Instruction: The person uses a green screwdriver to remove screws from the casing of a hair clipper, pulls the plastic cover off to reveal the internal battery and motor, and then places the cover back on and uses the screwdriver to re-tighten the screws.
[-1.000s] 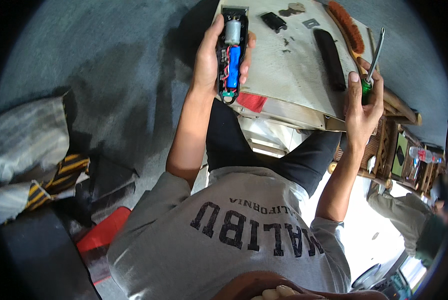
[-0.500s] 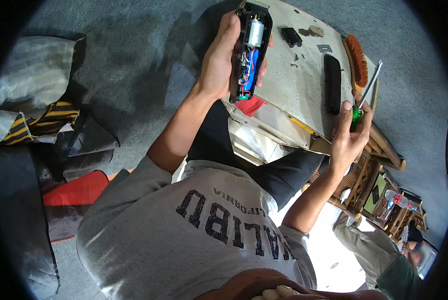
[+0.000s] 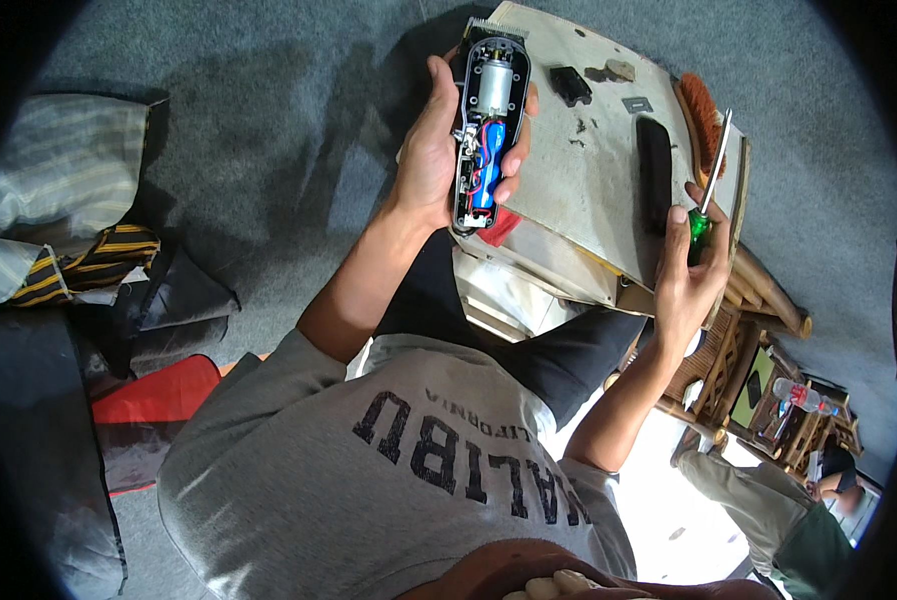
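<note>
My left hand (image 3: 426, 165) is wrapped round an opened black hair clipper (image 3: 495, 90), its metal blade pointing away from me. Inside the clipper show a silver motor, a blue battery and thin red wires. My right hand (image 3: 691, 265) grips a screwdriver (image 3: 713, 165) by its green handle, with the shaft pointing up and away. On the table just left of the screwdriver lies a long black cover (image 3: 655, 165). A small black part (image 3: 571, 86) and a flat grey plate (image 3: 637, 105) rest farther back on the table.
A wooden brush (image 3: 702, 110) with reddish-brown bristles lies along the right edge of the pale table (image 3: 559, 190). Near the far edge is a greyish lump (image 3: 620, 70). A person in light trousers (image 3: 744, 490) is at the lower right, by bamboo furniture. Folded cloths (image 3: 79, 160) are at left.
The clipper has tilted so its open inside faces me more, and it sits slightly lower and farther left. The screwdriver has swung more upright, and my right hand has shifted a little left.
</note>
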